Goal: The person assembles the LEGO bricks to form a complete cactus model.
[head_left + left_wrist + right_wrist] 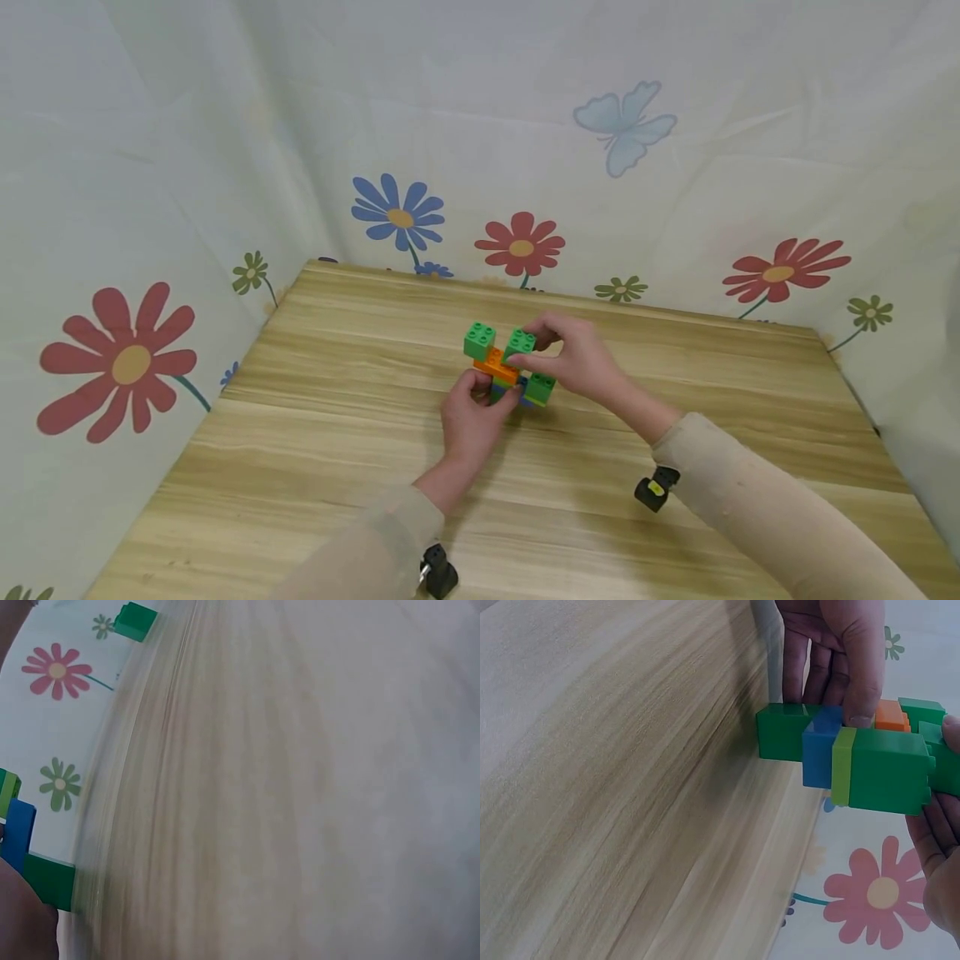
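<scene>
Near the middle of the table is a toy block build, with an orange brick (pixel 495 365) across its upper part. A green brick (pixel 480 340) sits on the orange one's left end. My right hand (pixel 581 360) pinches another green brick (pixel 520 343) between thumb and fingers, at the orange brick's right end. My left hand (pixel 471 421) grips the lower part of the build from the near side. In the right wrist view, the build's side shows a blue brick (pixel 819 759), a thin lime brick (pixel 842 769) and a large green brick (pixel 889 772), with a green brick (pixel 780 735) at the bottom.
The wooden table (pixel 337 350) reaches back to a white curtain (pixel 465 92) printed with flowers and a butterfly, which also hangs at both sides. Small black devices hang beneath both wrists, one below the right sleeve (pixel 750 492).
</scene>
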### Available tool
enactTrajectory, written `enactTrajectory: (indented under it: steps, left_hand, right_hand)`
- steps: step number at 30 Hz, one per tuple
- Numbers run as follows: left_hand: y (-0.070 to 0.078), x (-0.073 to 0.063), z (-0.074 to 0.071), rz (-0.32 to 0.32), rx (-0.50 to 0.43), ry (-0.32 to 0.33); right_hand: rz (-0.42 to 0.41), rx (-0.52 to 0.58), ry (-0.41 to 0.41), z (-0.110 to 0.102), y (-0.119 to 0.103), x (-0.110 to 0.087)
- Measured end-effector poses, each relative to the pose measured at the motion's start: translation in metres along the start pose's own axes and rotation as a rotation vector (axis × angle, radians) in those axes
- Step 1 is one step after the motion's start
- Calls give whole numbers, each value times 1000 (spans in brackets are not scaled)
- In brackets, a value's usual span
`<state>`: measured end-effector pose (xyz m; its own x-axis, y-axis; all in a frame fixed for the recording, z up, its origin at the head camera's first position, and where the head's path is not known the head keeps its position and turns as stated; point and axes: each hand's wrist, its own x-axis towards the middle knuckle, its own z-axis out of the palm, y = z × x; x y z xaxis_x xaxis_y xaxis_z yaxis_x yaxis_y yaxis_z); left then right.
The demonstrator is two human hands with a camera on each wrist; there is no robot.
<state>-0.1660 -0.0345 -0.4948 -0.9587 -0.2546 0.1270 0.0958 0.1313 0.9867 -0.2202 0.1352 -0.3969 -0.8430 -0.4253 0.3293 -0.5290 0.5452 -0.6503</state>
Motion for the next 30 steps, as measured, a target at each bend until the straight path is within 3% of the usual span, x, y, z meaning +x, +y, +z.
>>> enactTrajectory:
  steps: [8, 19, 30]
  left_hand:
    - [0, 0, 0, 11, 12, -1]
    - [2, -1, -1, 41, 41, 0]
    - [2, -1, 0, 19, 36, 1]
  right_hand:
    - [13, 26, -30, 6, 3, 1]
    - [-42, -18, -29, 6, 0, 2]
    - [-66, -73, -47, 4, -3, 3]
